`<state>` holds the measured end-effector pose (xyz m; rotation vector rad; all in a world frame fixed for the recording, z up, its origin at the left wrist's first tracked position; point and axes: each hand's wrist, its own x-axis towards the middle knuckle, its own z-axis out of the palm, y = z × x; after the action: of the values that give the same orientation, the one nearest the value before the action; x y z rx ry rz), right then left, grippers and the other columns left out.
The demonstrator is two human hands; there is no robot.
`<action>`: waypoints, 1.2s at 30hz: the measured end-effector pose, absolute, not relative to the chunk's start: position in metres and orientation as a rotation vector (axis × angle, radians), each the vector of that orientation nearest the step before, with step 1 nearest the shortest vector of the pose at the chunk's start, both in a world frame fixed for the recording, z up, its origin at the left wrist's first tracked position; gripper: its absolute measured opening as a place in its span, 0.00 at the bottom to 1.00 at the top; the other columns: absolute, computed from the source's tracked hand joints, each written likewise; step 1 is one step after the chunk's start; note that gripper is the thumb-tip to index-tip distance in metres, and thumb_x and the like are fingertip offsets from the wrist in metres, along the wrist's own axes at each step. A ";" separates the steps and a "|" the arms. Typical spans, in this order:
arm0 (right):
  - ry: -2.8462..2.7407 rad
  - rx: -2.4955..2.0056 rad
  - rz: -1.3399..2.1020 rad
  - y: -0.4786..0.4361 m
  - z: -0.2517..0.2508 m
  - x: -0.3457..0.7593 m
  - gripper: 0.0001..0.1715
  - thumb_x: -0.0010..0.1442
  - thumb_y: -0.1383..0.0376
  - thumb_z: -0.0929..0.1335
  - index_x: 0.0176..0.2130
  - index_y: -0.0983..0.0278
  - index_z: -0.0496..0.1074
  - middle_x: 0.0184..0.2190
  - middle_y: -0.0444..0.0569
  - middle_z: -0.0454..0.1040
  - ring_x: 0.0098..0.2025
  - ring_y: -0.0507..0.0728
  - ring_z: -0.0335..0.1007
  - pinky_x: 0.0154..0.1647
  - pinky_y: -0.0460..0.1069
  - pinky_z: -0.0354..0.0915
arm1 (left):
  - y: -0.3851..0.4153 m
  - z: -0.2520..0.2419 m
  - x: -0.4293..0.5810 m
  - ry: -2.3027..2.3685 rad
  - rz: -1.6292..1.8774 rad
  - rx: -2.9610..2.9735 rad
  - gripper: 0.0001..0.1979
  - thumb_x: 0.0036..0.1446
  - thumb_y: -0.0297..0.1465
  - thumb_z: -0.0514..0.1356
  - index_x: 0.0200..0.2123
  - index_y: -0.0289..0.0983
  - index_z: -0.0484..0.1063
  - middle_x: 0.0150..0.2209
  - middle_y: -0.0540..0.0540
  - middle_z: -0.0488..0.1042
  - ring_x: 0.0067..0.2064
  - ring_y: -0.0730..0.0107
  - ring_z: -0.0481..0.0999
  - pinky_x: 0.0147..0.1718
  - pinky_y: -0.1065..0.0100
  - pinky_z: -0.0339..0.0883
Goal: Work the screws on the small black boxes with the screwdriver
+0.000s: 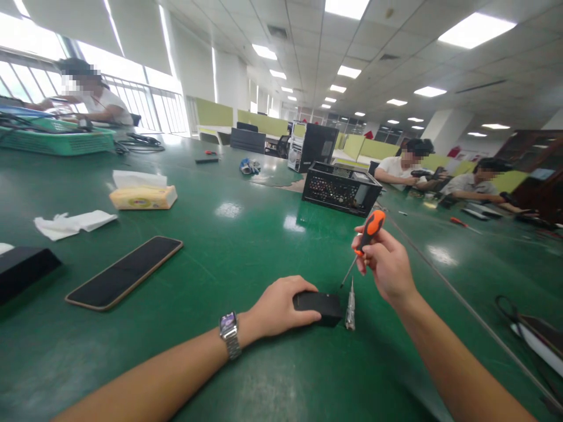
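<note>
Pinning black box (324,305) w/ left hand (281,308), screwdriver (370,228) in right hand (387,265)

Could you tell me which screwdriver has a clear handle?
The clear screwdriver lying beside the black box; the right hand holds an orange-handled screwdriver.

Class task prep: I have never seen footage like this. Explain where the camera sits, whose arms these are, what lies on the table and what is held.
No machine here: one camera worn on a person's head looks forward and down, so both bare arms are that person's own. The left hand holds a small black box on the green table. The right hand grips an orange-and-black screwdriver, its tip near the box. A slim clear-handled tool lies beside the box. Further left lie a phone, a tissue pack and loose tissues; a black perforated case stands beyond. Other people work at the far sides.
</note>
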<state>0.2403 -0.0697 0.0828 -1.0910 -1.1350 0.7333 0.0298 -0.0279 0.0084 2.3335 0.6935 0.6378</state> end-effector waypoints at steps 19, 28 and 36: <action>-1.231 -0.995 0.781 -0.048 0.041 0.231 0.15 0.46 0.69 0.62 0.37 0.61 0.65 0.26 0.40 0.68 0.19 0.48 0.60 0.15 0.44 0.57 | -0.028 0.004 0.027 0.649 0.677 2.382 0.21 0.52 0.42 0.65 0.47 0.39 0.74 0.42 0.45 0.76 0.43 0.61 0.74 0.42 0.66 0.66; -1.257 -0.991 0.777 -0.052 0.046 0.234 0.15 0.44 0.70 0.63 0.36 0.61 0.66 0.25 0.41 0.69 0.19 0.49 0.62 0.15 0.44 0.58 | -0.026 0.003 0.026 0.636 0.659 2.359 0.21 0.53 0.43 0.64 0.48 0.39 0.73 0.42 0.45 0.76 0.43 0.62 0.74 0.43 0.66 0.65; -1.261 -0.980 0.792 -0.053 0.044 0.233 0.15 0.44 0.69 0.63 0.36 0.62 0.65 0.25 0.41 0.69 0.19 0.49 0.62 0.15 0.44 0.59 | -0.026 0.002 0.026 0.621 0.667 2.355 0.21 0.53 0.43 0.65 0.47 0.39 0.73 0.42 0.46 0.76 0.42 0.62 0.74 0.41 0.67 0.65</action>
<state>0.2329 -0.0528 0.0436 -0.9799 -1.2605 0.7918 0.0261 -0.0257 0.0021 2.3549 0.6208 0.6665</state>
